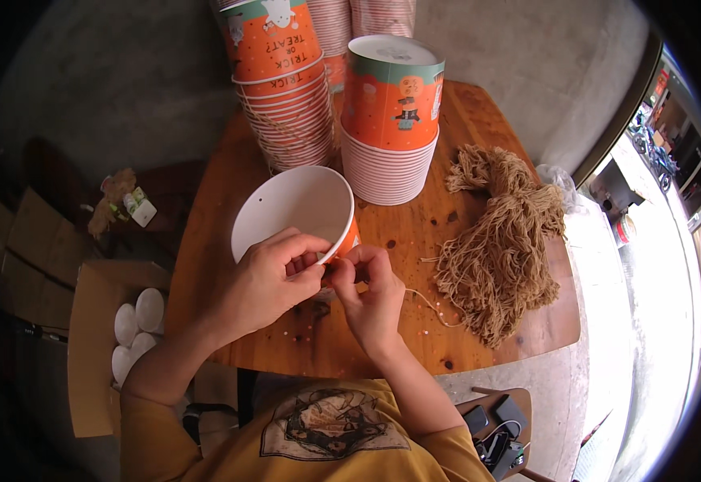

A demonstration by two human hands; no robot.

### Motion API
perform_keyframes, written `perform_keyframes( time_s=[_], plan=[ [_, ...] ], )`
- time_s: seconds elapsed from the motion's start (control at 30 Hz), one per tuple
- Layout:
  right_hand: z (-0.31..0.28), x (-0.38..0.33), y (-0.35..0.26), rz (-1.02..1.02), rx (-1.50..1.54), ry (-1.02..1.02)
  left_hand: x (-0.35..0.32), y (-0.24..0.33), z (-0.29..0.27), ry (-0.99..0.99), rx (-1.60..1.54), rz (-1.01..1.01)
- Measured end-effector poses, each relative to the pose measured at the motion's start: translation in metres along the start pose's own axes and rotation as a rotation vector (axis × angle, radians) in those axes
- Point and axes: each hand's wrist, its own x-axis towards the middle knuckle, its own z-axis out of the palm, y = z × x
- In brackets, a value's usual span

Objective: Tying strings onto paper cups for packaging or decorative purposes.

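A paper bucket [290, 205], white inside and orange outside, stands tilted on the table in front of me. A small hole shows in its far left wall, near the rim. My left hand [282, 269] is closed on the near right rim, with fingers inside the bucket. Against the outside of that same rim, my right hand [365, 289] pinches with thumb and forefinger. A thin strand of twine [431, 307] trails from it to the right. The strand's end at the rim is hidden by my fingers.
A bundle of brown twine [499, 249] lies at the table's right. Behind the bucket rise an upside-down bucket stack [391, 120] and a leaning, taller stack [282, 96]. A cardboard box [93, 345] with several white cups stands at lower left. A stool [519, 402] holds electronic devices.
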Motion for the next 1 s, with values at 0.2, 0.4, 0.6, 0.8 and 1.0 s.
perform_keyframes(
  time_s=[0.2,0.4,0.6,0.8,1.0],
  plan=[
    [-0.001,0.002,-0.003,0.017,-0.015,-0.012,0.000,0.005,0.001,-0.027,-0.006,-0.031],
    [-0.004,-0.002,0.007,-0.013,-0.043,0.005,0.007,-0.005,0.006,-0.069,-0.025,-0.001],
    [-0.009,-0.006,0.012,-0.006,-0.139,-0.044,0.026,-0.010,0.003,-0.217,-0.219,-0.220],
    [-0.015,-0.008,0.013,0.034,-0.113,-0.059,0.028,-0.025,0.018,-0.150,0.154,0.027],
    [-0.038,0.009,0.010,0.161,0.062,-0.076,0.025,-0.005,0.008,0.058,0.703,0.480]
  ],
)
